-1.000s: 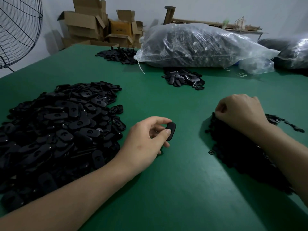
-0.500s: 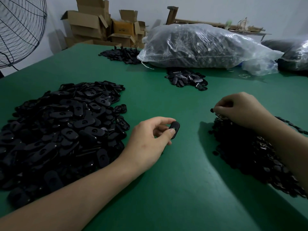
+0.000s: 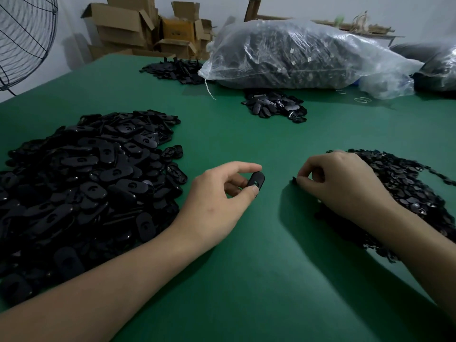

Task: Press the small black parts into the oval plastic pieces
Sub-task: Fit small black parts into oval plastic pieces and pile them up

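Observation:
My left hand [image 3: 217,201] pinches one black oval plastic piece [image 3: 256,180] between thumb and fingers, held upright just above the green table. My right hand [image 3: 340,186] pinches a small black part [image 3: 294,180] at its fingertips, a short gap to the right of the oval piece. A large heap of oval pieces [image 3: 81,183] lies on the left. A heap of small black parts [image 3: 407,193] lies on the right, partly under my right wrist.
A smaller pile of black pieces [image 3: 276,107] lies mid-table, another pile [image 3: 172,69] farther back. Clear plastic bags of parts [image 3: 296,55] lie across the back. Cardboard boxes [image 3: 138,25] stand behind the green table [image 3: 246,267]. A fan [image 3: 22,38] stands at the far left.
My right hand lifted off the heap of small parts and moved left toward the oval piece, carrying a small part. My left hand kept its hold and barely shifted.

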